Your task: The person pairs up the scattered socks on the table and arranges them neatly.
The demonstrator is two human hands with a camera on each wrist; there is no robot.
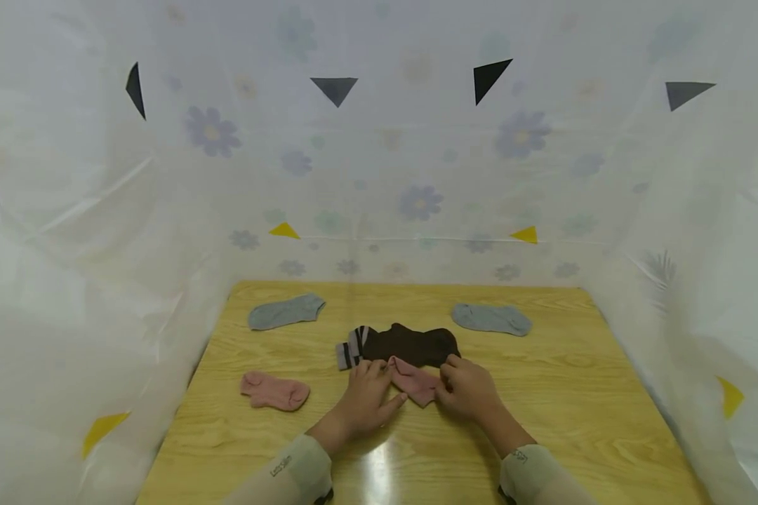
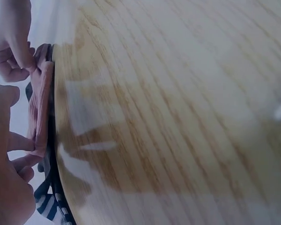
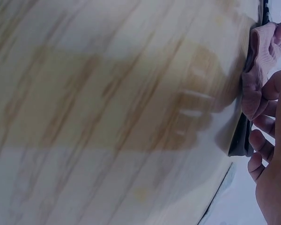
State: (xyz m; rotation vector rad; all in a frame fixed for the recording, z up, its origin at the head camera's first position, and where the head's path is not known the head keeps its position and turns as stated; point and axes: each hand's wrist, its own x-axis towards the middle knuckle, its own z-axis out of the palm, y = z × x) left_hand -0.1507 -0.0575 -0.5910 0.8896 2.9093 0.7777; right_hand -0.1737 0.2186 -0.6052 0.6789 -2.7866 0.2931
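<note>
A pink sock lies between the two hands, slanting over the near edge of dark brown socks with grey-and-black striped cuffs. My right hand pinches its right end between thumb and fingers; in the right wrist view that end of the sock bends at the fingertips. My left hand touches the other end with its fingertips, the thumb spread away toward the near side. From the left wrist, the sock shows stretched between both hands.
Another pink sock lies flat at the left. One grey sock is at the back left, another grey sock at the back right. White sheeting with flowers and coloured triangles surrounds the wooden table on three sides.
</note>
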